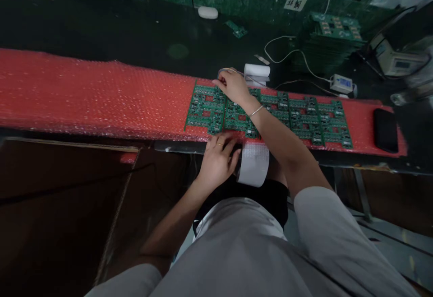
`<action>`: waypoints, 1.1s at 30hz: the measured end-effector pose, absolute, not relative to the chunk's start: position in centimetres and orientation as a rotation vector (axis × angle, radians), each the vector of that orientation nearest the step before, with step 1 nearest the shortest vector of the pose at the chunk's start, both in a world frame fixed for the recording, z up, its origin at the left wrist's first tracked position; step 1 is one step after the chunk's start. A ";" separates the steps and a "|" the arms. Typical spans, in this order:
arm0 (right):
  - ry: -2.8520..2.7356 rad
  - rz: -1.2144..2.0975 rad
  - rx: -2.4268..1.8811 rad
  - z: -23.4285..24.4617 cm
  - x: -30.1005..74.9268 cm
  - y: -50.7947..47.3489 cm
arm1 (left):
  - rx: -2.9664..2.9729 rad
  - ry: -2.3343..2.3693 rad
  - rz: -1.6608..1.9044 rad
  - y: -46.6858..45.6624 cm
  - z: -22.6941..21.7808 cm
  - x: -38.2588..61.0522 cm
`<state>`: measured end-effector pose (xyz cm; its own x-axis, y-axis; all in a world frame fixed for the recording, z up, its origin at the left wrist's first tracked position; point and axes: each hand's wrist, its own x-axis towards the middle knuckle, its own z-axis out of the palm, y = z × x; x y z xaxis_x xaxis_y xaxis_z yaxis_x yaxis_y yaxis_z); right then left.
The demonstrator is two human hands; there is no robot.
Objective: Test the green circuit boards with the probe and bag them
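Note:
Several green circuit boards (304,116) lie side by side on a long red sheet of bubble wrap (101,96). My right hand (233,85) reaches across them to the far edge of the leftmost board (205,109), fingers pinched on its top corner. My left hand (218,159) is at the near edge of the table, fingers curled around a roll of white label tape (253,164) whose strip hangs down over the edge.
A black oblong object (385,130) rests at the right end of the red sheet. Behind it are a white roll (257,70), a small white meter (341,83) with cables, a stack of green boards (331,39) and an open cardboard box (67,206) at lower left.

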<state>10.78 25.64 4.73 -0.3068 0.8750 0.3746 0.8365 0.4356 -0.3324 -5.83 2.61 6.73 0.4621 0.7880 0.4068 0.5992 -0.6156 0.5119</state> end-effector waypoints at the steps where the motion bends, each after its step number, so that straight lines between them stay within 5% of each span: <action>1: -2.194 0.106 -1.454 4.7 10.8 25.6 | 2.417 1.166 0.929 2.5 6.6 -5.8; 18: -2.106 0.245 -1.541 5.2 10.5 25.3 | 2.546 0.865 0.922 0.8 -0.4 0.0; 33: -2.024 0.362 -1.473 4.8 10.4 25.8 | 2.435 0.899 1.049 0.7 -0.1 0.1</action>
